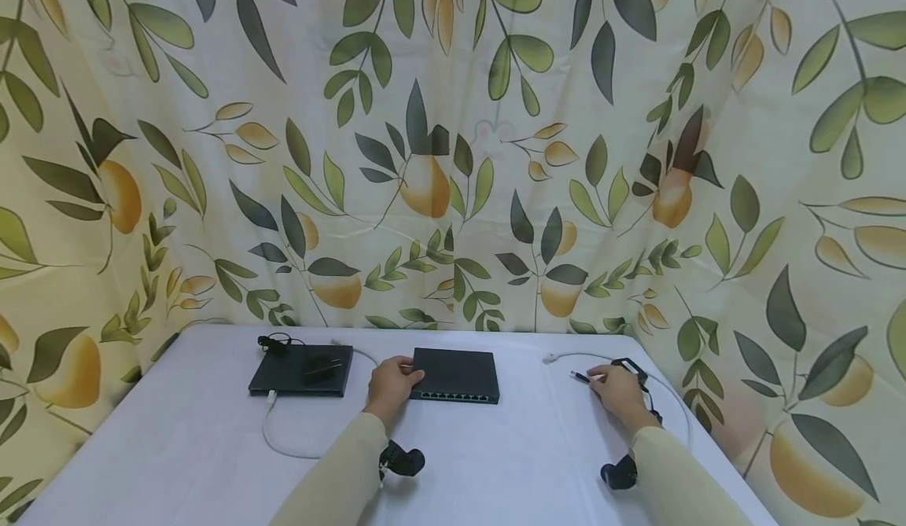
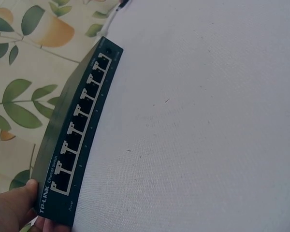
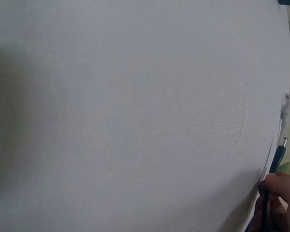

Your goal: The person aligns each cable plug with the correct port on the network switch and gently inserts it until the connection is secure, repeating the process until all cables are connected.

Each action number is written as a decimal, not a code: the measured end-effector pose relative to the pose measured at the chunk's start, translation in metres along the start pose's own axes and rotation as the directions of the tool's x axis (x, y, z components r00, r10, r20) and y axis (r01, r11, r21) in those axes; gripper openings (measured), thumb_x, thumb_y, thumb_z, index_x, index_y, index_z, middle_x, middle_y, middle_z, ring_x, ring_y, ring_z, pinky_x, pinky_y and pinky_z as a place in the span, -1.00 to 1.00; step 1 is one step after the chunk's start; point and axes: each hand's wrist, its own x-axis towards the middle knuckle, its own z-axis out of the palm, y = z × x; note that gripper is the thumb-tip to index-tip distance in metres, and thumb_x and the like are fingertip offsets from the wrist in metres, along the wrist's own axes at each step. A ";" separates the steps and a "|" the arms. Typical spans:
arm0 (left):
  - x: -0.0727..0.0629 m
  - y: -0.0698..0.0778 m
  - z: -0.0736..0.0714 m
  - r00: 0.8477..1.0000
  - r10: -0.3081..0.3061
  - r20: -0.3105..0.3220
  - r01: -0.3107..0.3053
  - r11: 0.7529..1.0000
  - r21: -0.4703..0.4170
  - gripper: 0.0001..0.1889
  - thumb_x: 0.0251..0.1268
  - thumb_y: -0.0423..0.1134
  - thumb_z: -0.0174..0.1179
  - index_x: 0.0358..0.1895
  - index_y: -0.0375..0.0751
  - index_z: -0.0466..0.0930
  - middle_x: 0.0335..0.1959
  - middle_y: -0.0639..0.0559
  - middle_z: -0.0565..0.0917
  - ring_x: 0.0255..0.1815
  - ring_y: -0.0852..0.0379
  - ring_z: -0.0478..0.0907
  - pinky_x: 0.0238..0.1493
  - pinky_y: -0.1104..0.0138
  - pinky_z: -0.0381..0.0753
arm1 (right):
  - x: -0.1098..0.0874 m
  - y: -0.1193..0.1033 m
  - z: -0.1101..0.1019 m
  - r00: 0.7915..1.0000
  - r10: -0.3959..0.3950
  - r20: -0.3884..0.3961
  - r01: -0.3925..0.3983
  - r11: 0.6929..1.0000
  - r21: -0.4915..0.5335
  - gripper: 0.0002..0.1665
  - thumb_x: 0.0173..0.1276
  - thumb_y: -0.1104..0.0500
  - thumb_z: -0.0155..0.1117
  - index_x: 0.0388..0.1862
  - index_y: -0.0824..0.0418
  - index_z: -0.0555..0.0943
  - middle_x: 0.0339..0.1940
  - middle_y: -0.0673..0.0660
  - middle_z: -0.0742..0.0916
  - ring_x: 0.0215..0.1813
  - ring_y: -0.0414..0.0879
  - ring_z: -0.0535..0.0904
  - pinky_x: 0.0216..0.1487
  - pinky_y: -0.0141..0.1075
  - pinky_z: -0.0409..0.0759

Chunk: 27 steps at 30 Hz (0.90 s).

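A flat black TP-LINK Ethernet switch lies on the white-covered table, its row of ports facing the near side. My left hand grips its left end, thumb on top. In the left wrist view the switch has no cable in any visible port, and a round socket sits at the far end of that face. Off to the right, my right hand pinches a black cable's barrel power plug just above the table. The plug's metal tip points away from the fingers in the right wrist view.
A second black box stands at the left, with a small black adapter on top and a white network cable plugged into its near side. Beside my right hand are a black power adapter and another white cable. A patterned curtain hangs behind.
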 end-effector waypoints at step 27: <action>-0.003 0.001 -0.004 1.000 0.024 0.010 -0.024 1.000 0.015 -0.65 0.18 -0.24 0.40 0.02 -0.28 0.67 -0.15 -0.15 0.74 -0.09 -0.07 0.64 0.01 0.07 0.61 | -0.028 -0.018 -0.003 0.987 -0.038 0.154 0.016 0.990 0.138 -0.79 0.33 0.26 0.32 -0.09 0.28 0.73 -0.10 0.26 0.74 -0.08 0.07 0.60 0.02 0.03 0.53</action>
